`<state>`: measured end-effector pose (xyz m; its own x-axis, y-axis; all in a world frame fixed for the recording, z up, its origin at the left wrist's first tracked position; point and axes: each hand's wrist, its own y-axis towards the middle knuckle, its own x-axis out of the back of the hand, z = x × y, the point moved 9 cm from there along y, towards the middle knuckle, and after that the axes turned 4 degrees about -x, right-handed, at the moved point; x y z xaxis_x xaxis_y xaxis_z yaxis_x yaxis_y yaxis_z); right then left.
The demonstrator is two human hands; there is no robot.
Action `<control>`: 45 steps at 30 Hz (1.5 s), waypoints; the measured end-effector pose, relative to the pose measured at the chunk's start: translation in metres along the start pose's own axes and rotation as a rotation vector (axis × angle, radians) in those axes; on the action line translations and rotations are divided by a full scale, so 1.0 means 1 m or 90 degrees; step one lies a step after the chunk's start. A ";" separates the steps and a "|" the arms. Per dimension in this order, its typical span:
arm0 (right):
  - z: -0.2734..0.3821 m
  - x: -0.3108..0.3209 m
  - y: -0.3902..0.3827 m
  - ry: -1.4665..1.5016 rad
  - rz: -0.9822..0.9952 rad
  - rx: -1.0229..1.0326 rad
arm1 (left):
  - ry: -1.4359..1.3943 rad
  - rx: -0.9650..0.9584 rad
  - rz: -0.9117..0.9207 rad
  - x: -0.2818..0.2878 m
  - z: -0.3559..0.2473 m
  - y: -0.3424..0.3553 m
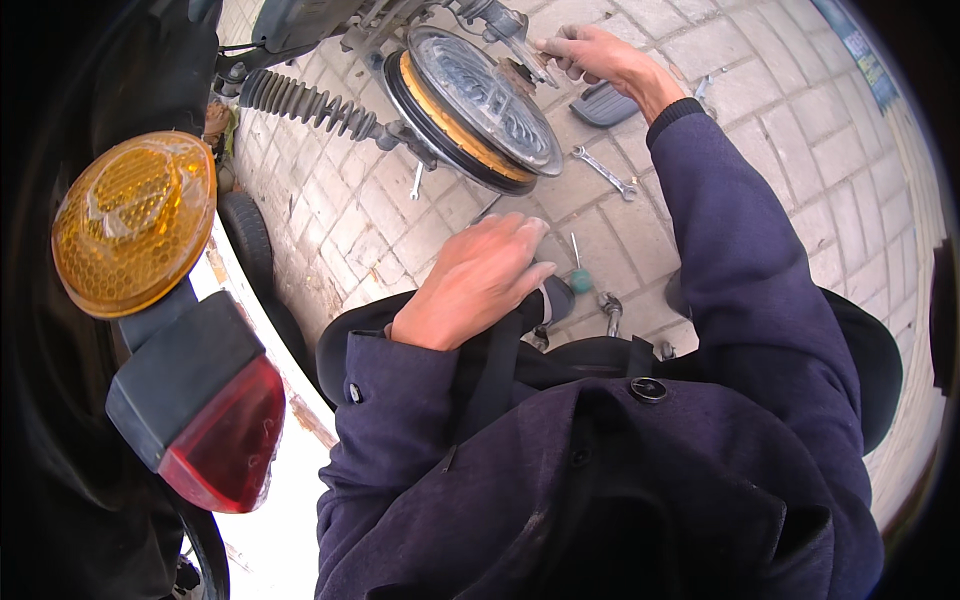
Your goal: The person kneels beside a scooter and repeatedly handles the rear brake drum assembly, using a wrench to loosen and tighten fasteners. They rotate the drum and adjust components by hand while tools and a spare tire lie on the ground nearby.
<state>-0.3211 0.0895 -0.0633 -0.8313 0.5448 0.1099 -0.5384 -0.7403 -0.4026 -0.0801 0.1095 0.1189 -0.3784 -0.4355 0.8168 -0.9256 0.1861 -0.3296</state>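
Observation:
My right hand [598, 58] is stretched out beside the metal end of an axle part [525, 55], thumb and fingers pinched together; anything between them is too small to make out. Just left of it a round wheel hub [485, 95] tilts above the paving, with a dusty metal disc face and an orange band [450, 115] round its side. Nearer to me, below the hub, hovers my left hand [480, 265], back up, thumb apart from the bent fingers, seemingly with nothing in it. A thin dark rod [487, 207] shows past its knuckles; whether they touch is hidden.
A coil-spring shock absorber [310, 105] runs to the hub. Wrenches [605, 172], a green-handled screwdriver [579, 278], a socket tool [610, 312] and a dark pedal-like piece [603, 104] lie on the bricks. Amber [135, 225] and red [225, 435] vehicle lamps stand close at my left.

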 end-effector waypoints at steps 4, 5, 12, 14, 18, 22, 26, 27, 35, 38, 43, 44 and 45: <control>0.011 0.000 -0.004 0.019 0.024 0.091 | 0.011 -0.030 -0.038 0.004 -0.004 0.001; 0.012 -0.001 -0.006 0.024 0.023 0.095 | 0.010 -0.014 -0.016 0.001 -0.002 0.000; -0.008 0.001 -0.006 -0.051 -0.046 -0.097 | -0.002 0.004 0.013 -0.002 0.001 0.001; 0.001 0.002 -0.005 -0.015 -0.034 -0.020 | 0.004 -0.001 0.014 -0.002 0.001 0.001; 0.011 0.003 -0.008 0.037 -0.033 0.079 | -0.001 0.009 0.031 -0.005 0.003 0.001; 0.010 0.002 -0.008 0.066 -0.036 0.051 | 0.007 0.000 0.015 -0.003 0.002 0.002; -0.006 0.002 -0.005 0.020 -0.017 -0.077 | 0.004 0.002 0.022 -0.004 0.003 0.002; -0.008 0.000 -0.004 0.015 0.009 -0.090 | 0.002 0.002 0.022 -0.004 0.003 0.002; 0.014 0.005 -0.007 0.039 -0.026 0.135 | 0.010 0.001 0.023 -0.002 0.000 0.004; 0.005 0.004 -0.007 0.052 -0.047 0.041 | 0.017 0.012 0.041 -0.005 0.002 0.006; -0.006 0.004 -0.004 -0.009 -0.015 -0.082 | 0.012 0.016 0.049 -0.005 0.002 0.006; -0.005 0.004 -0.004 0.001 -0.006 -0.076 | 0.006 0.015 0.048 -0.004 0.002 0.006; -0.005 0.003 -0.003 0.004 0.004 -0.077 | 0.000 0.015 0.046 -0.004 0.001 0.006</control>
<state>-0.3212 0.0953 -0.0668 -0.8332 0.5435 0.1021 -0.5130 -0.6908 -0.5096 -0.0837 0.1113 0.1130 -0.4446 -0.4213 0.7905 -0.8956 0.1967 -0.3990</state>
